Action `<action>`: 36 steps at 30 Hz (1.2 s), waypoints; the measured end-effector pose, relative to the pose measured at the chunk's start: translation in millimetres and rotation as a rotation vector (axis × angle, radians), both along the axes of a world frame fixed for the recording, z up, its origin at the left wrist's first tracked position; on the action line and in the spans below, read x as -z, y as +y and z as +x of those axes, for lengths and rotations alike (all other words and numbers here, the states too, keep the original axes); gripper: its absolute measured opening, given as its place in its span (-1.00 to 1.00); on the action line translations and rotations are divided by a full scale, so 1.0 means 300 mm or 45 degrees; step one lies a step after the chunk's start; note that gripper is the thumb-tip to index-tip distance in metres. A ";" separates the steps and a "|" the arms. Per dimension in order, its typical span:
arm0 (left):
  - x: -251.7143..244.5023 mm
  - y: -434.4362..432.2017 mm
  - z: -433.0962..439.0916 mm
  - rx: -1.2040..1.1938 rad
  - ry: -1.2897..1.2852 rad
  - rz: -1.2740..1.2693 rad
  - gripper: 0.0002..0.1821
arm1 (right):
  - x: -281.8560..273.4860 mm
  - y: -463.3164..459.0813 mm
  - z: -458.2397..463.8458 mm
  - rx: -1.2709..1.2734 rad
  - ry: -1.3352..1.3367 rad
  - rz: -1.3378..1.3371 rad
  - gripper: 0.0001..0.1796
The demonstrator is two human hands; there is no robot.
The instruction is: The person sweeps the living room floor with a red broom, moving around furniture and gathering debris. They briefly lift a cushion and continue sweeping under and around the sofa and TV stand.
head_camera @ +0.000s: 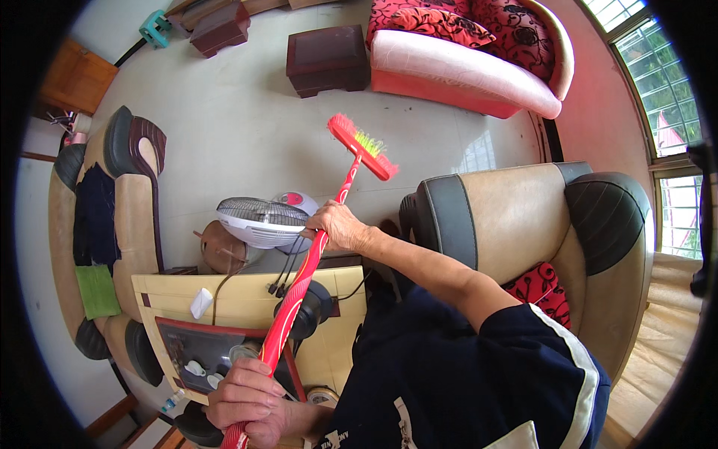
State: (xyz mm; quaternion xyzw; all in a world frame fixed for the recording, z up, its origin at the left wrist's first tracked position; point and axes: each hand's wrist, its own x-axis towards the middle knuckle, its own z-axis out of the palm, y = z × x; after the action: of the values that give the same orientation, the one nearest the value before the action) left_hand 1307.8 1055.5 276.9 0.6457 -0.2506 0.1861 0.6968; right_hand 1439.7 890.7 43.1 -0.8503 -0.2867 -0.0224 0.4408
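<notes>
A broom with a red patterned handle (291, 303) slants across the middle of the view. Its head (362, 147) has red and yellow-green bristles and lies over the pale floor; whether it touches the floor is unclear. My left hand (247, 398) is wrapped around the handle near its lower end in the picture. Further up the handle, my right hand (339, 227) grips it, with the arm stretched out from the right. Beside my right hand is a white electric fan (261, 221), its grille tilted upward.
A yellow-topped table (331, 353) with a dark tea tray (190, 337), cups and cables stands below the handle. Padded seats flank it, a beige sofa (134, 213) left and a beige armchair (510, 196) right. Beyond are a dark wooden stool (328, 56) and a red sofa (449, 78).
</notes>
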 end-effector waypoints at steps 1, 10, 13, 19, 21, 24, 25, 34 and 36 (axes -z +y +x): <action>0.010 -0.016 0.022 -0.050 -0.001 -0.033 -0.78 | 0.011 -0.029 0.035 -0.028 0.017 -0.015 -0.73; 0.161 -0.320 0.422 -0.201 0.375 -0.175 -0.69 | 0.229 -0.475 0.313 0.167 0.175 -0.231 -0.72; 0.274 -0.431 0.588 -0.045 0.484 -0.216 -0.82 | 0.311 -0.695 0.372 0.309 0.172 -0.277 -0.76; 0.607 -0.750 0.794 0.181 0.900 -0.369 -0.77 | 0.519 -1.167 0.422 0.611 0.347 -0.504 -0.82; 0.706 -0.873 0.837 0.269 0.961 -0.264 -0.83 | 0.578 -1.304 0.408 0.721 0.406 -0.620 -0.78; 0.816 -1.027 0.902 0.463 1.107 -0.187 -0.84 | 0.657 -1.433 0.383 0.812 0.448 -0.666 -0.76; 0.839 -1.059 0.927 0.505 1.126 -0.154 -0.83 | 0.682 -1.454 0.383 0.835 0.530 -0.687 -0.75; 0.829 -0.834 1.064 0.158 1.290 -0.268 -0.85 | 0.823 -1.156 0.637 0.670 0.526 -0.556 -0.86; 0.778 -0.735 1.058 -0.032 1.254 -0.328 -0.87 | 0.815 -1.002 0.703 0.558 0.514 -0.601 -0.88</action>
State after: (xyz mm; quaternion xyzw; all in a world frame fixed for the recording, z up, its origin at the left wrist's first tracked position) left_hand 1625.1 835.1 43.4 0.5685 0.1405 -0.1026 0.8041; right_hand 1650.5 590.0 -201.4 -0.9569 -0.0028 0.1186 0.2651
